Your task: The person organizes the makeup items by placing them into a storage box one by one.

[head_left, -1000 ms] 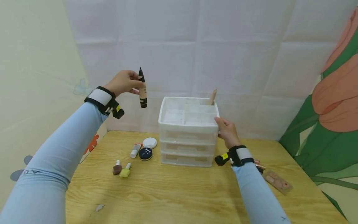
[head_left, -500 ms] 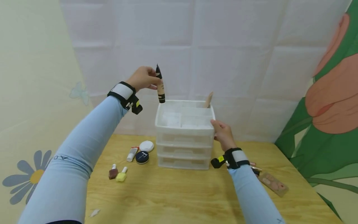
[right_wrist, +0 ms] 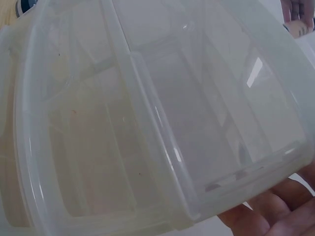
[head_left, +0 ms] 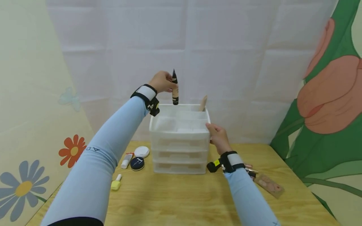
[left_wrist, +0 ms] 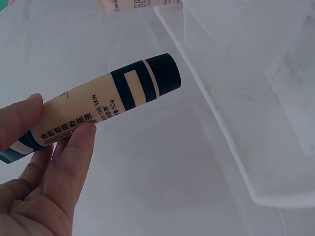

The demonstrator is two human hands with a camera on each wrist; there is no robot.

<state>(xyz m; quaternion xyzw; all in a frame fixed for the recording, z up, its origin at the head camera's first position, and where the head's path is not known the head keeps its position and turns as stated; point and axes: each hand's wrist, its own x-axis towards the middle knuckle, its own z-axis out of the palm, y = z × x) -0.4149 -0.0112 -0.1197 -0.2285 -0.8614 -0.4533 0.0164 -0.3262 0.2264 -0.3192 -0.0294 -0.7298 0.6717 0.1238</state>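
My left hand [head_left: 163, 82] pinches a beige and black foundation tube [left_wrist: 91, 103] between thumb and fingers. In the head view the tube stands upright, black cap down, above the back left of the white drawer organizer [head_left: 179, 138]. The left wrist view shows the cap beside the organizer's rim. My right hand [head_left: 219, 136] grips the organizer's upper right side, thumb at the rim. A second beige tube [head_left: 203, 103] leans in the back right compartment of the top tray. Through the clear drawer fronts, the right wrist view shows the right fingers [right_wrist: 275, 209] at the side.
Left of the organizer lie a white round case [head_left: 141, 152], a dark compact [head_left: 137, 163], a small white tube [head_left: 127, 160] and a yellow nail polish bottle [head_left: 116, 183]. A tan palette [head_left: 269, 185] and several slim cosmetics [head_left: 250, 171] lie at the right, partly behind the right forearm.
My left hand has carried the foundation tube rightward, from left of the organizer to above its back left edge. The right hand keeps its grip on the organizer. The left forearm now covers the brown polish bottle.
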